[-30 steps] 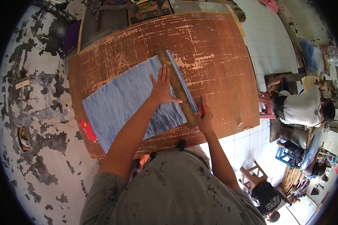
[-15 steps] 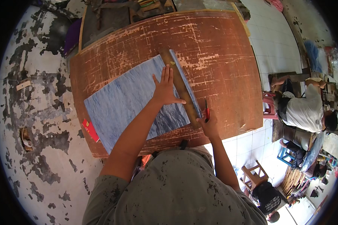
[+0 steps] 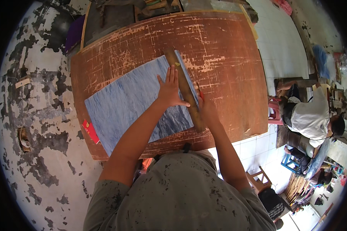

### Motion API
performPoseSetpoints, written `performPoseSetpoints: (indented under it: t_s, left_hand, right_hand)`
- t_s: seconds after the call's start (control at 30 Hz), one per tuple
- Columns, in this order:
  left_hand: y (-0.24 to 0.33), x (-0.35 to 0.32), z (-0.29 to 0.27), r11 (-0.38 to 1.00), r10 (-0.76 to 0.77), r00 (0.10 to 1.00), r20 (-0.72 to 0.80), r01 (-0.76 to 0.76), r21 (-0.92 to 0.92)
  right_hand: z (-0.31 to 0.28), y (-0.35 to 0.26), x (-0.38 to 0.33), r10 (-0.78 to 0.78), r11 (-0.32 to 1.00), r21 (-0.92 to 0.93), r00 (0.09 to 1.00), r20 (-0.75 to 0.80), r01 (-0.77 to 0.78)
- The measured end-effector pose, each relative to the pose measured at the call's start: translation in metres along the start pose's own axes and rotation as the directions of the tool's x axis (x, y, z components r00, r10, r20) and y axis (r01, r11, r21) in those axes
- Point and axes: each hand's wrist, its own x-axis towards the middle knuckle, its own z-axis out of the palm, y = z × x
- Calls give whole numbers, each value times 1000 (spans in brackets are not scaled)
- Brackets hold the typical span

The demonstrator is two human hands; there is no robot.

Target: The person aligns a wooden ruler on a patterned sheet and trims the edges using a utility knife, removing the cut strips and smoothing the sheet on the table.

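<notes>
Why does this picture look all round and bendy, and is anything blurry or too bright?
In the head view, the wide lens curves the brown tabletop's straight edges; in the head view, the right hand looks blurred, and sunlit-looking floor tiles glare white.

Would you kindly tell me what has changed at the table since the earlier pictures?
The right hand has moved forward, away from the body, alongside the brown strip, with the red-handled tool in it. Nothing was visibly taken up or let go. The left hand stays spread on the blue sheet and strip, which both look unmoved.
</notes>
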Motion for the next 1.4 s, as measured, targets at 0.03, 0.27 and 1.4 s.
performPoseSetpoints:
  t_s: [0.03,0.27,1.4]
  left_hand:
    - [1,1,-3,1000,-4,1000,-7,4,-2]
    - [3,-2,-2,997,27,999,-39,-30,-70]
    - [17,9,-18,997,-56,991,120,49,56]
  right_hand:
    - [1,-20,24,65,997,-48,994,87,-61]
    - [46,-60,160,-18,986,-160,990,140,41]
    - [11,-48,107,328,863,-505,756,566,4]
